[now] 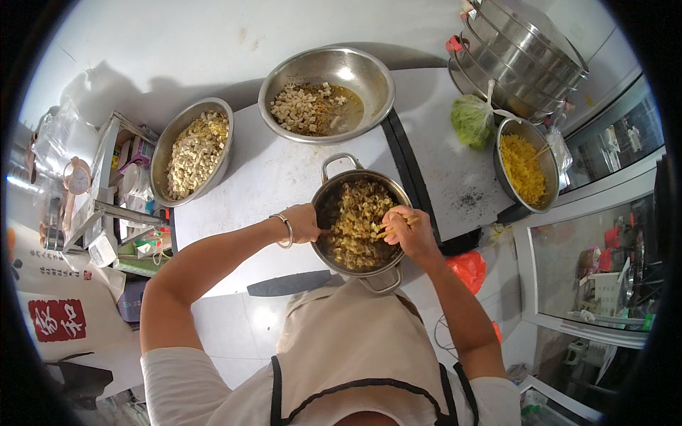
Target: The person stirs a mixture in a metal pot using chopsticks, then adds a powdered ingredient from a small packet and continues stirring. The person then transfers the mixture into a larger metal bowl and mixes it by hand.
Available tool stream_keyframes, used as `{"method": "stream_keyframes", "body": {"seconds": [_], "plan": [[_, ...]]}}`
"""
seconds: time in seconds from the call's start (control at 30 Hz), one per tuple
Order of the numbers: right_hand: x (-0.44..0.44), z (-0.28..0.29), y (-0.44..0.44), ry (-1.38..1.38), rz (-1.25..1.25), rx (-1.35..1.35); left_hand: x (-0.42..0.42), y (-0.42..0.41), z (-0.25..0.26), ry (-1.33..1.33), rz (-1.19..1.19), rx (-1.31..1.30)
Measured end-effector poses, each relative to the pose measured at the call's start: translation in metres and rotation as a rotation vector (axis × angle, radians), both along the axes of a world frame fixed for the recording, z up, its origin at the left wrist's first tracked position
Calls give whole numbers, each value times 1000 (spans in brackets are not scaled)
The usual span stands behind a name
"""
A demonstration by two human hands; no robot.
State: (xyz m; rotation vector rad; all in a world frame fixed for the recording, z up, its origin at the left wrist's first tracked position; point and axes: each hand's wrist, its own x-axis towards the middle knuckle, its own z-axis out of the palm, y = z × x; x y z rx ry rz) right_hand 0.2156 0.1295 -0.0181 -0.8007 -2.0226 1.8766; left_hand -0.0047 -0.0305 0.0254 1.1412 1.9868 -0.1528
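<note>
A two-handled stainless steel pot (334, 197) stands on the white table in front of me, close against my apron. Inside it lies a chopped, glossy yellow-brown food mixture (358, 226). My left hand (301, 223), with a silver bangle at the wrist, grips the pot's left rim, its thumb over the inside. Closed around wooden chopsticks (384, 233), my right hand (411, 234) is over the right side of the pot, and the chopstick tips are down in the mixture.
Behind the pot, a wide steel basin (367, 80) holds pale cubes and liquid. A second basin (226, 154) with cubes stands left, beside a cluttered shelf (114, 213). On the right are a pan of yellow shreds (523, 170), a bag of greens (471, 121) and stacked steamers (519, 58).
</note>
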Motion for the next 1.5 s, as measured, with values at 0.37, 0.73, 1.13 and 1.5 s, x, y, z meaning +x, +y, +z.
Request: {"method": "stream_keyframes", "body": {"seconds": [0.37,0.73,1.13,1.5], "plan": [[17,2,25,-173,200,131,15,8,44,172,-307,-120],[4,69,14,-57,251,189,6,-14,45,75,-59,51],[10,9,5,-45,13,-137,7,-23,-20,-190,58,70],[9,117,20,110,462,685,41,-23,93,379,-408,245]]}}
